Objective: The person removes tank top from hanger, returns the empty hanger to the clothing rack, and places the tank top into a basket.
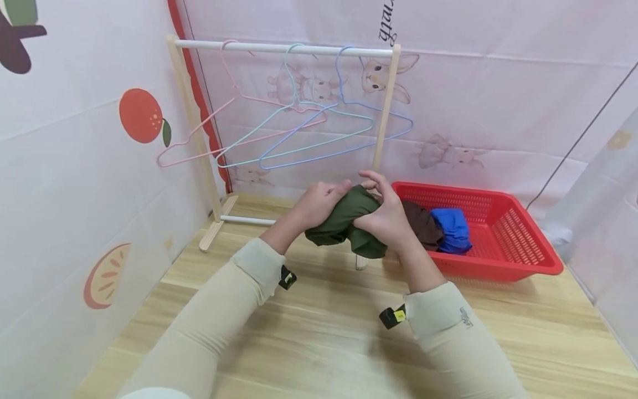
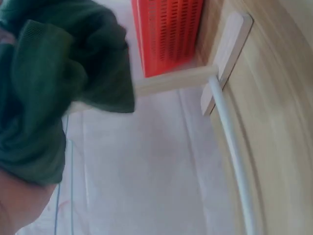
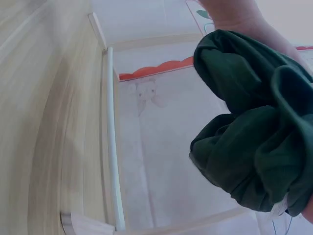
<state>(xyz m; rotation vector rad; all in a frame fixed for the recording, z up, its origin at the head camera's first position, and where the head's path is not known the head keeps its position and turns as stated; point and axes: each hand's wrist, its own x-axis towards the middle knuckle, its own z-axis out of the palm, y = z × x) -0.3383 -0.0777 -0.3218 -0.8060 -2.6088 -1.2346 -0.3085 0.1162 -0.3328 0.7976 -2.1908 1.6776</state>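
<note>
A dark green garment (image 1: 344,219), bunched up, is held between both hands above the table. My left hand (image 1: 321,205) grips its left side; in the left wrist view the garment (image 2: 49,88) shows a ribbed edge. On the other side, my right hand (image 1: 386,216) holds it between thumb and fingers, with the index finger raised. A small white tag (image 3: 279,206) pokes out of the cloth in the right wrist view. Folds hide some of the fingertips. What kind of garment it is cannot be told.
Behind the hands stands a wooden rack (image 1: 391,105) with pink (image 1: 199,127), mint (image 1: 254,133) and blue (image 1: 299,130) hangers on its white bar (image 1: 324,50). At right, a red basket (image 1: 538,238) holds brown cloth (image 1: 421,224) and blue cloth (image 1: 452,230). All stand on a wooden table (image 1: 309,332).
</note>
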